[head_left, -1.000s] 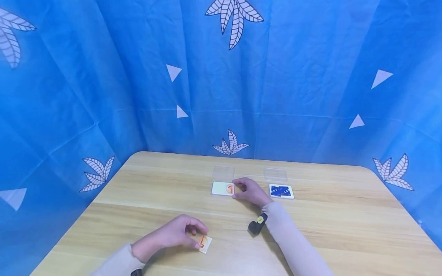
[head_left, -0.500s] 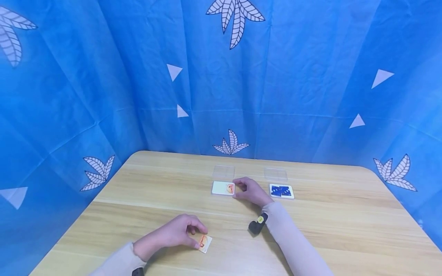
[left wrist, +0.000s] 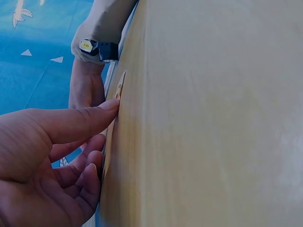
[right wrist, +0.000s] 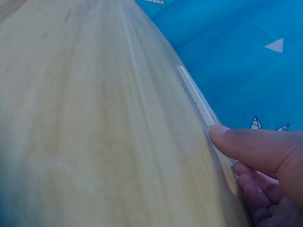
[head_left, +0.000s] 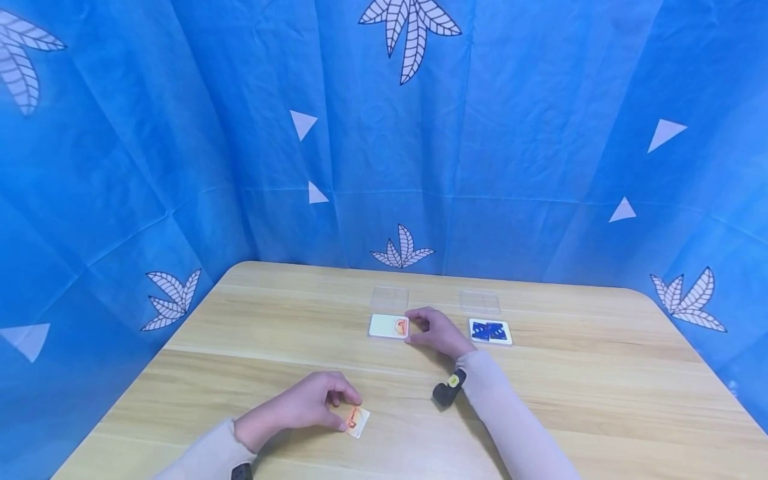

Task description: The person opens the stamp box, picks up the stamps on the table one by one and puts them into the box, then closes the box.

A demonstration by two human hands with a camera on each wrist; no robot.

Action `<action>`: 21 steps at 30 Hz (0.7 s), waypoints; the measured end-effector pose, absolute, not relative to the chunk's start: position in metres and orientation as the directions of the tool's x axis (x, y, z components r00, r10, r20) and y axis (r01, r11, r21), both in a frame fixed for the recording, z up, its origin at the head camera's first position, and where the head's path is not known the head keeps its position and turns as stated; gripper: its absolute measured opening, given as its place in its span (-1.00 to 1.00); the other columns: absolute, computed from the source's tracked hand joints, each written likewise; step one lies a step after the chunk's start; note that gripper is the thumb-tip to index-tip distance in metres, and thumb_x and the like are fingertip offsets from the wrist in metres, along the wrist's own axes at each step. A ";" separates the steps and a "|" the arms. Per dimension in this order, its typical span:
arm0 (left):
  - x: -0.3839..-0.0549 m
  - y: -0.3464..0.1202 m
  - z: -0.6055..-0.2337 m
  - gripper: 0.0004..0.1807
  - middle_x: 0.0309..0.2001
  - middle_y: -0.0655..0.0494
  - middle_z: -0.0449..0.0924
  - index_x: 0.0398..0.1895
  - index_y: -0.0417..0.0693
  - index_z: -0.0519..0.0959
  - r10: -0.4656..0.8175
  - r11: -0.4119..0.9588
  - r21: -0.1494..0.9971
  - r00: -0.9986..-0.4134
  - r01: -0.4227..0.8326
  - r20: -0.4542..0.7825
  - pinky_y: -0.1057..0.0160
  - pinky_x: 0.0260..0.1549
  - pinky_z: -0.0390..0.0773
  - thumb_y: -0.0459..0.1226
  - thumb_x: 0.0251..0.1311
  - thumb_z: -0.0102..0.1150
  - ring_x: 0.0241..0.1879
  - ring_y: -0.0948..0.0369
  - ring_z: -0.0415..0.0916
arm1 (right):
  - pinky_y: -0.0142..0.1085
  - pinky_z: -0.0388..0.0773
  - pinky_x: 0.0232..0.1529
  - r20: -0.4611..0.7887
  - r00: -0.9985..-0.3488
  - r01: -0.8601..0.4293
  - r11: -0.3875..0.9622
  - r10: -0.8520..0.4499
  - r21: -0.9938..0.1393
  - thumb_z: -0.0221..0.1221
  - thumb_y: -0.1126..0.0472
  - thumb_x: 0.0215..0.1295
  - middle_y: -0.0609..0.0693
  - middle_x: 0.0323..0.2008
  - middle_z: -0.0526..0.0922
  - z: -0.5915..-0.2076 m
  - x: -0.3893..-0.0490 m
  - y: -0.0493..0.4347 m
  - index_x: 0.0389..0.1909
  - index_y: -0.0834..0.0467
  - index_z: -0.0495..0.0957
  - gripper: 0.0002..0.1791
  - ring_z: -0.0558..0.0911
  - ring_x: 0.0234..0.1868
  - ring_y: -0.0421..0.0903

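In the head view my left hand (head_left: 315,403) is low over the table. Its thumb and forefinger pinch a small white card (head_left: 358,421) with an orange print at the edge nearest the hand. The left wrist view shows that card (left wrist: 122,84) almost edge-on, the thumb tip against it. Farther back, my right hand (head_left: 440,331) grips the right end of a flat clear case (head_left: 382,326) that holds a pale card, an orange picture at its right side. Edge-on in the right wrist view, the case (right wrist: 195,94) has my thumb tip at its near corner.
To the right of my right hand lies a second case (head_left: 490,331) with dark blue pieces on white. Two clear lids (head_left: 390,297) lie behind the cases, one behind each. A blue patterned curtain (head_left: 384,167) hangs beyond the wooden table (head_left: 270,347).
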State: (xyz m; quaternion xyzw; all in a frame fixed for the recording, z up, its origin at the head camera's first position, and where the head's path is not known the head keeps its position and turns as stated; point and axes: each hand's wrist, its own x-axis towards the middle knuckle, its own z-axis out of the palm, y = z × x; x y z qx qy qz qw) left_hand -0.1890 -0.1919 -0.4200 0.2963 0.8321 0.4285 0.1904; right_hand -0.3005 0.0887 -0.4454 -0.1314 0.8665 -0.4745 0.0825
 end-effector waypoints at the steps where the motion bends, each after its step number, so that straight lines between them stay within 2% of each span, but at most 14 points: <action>1: -0.189 -0.192 -0.420 -0.62 -0.29 0.20 0.54 -0.21 -0.08 0.65 0.656 0.459 0.825 -0.752 0.330 -0.064 0.37 -0.35 0.47 -0.34 -0.24 0.45 -0.33 0.31 0.40 | -0.11 0.39 0.17 -0.021 -0.952 -0.146 0.516 -0.304 -0.844 0.40 0.26 -0.05 0.09 0.04 0.55 -0.445 -0.301 0.089 0.09 0.17 0.51 -0.41 0.51 0.07 0.02; 21: -0.189 -0.191 -0.417 -0.68 -0.32 0.23 0.49 -0.29 0.00 0.63 0.652 0.501 0.800 -0.752 0.330 -0.098 0.38 -0.33 0.44 -0.35 -0.22 0.44 -0.32 0.31 0.38 | -0.10 0.39 0.17 -0.034 -0.954 -0.135 0.526 -0.298 -0.840 0.40 0.26 -0.06 0.08 0.05 0.55 -0.442 -0.298 0.088 0.09 0.17 0.51 -0.40 0.51 0.07 0.04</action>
